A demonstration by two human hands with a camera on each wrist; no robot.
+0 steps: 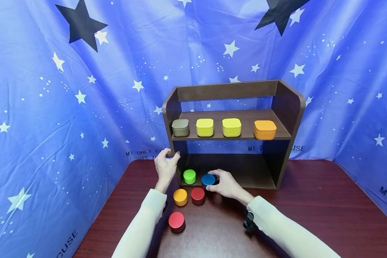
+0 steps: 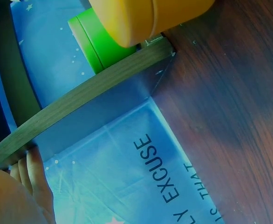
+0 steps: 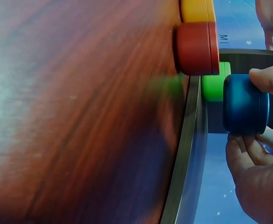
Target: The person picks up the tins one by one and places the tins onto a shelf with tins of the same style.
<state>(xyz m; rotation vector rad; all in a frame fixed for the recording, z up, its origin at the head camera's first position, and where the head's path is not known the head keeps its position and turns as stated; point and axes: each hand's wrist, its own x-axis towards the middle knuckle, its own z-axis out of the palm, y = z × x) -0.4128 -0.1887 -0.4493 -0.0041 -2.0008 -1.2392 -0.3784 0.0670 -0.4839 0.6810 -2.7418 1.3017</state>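
Soft glare pales the glossy tabletop (image 1: 209,233).

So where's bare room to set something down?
The lower shelf between the right hand and right panel is bare, as is the tabletop right of that panel. Crowded around the green tin, blue tin, orange tin and dark red tin.

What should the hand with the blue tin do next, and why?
Probably set the blue tin down on the lower shelf beside the green tin: the right hand holds it at that shelf's front, bare board shows behind it, and the left hand grips the side panel.
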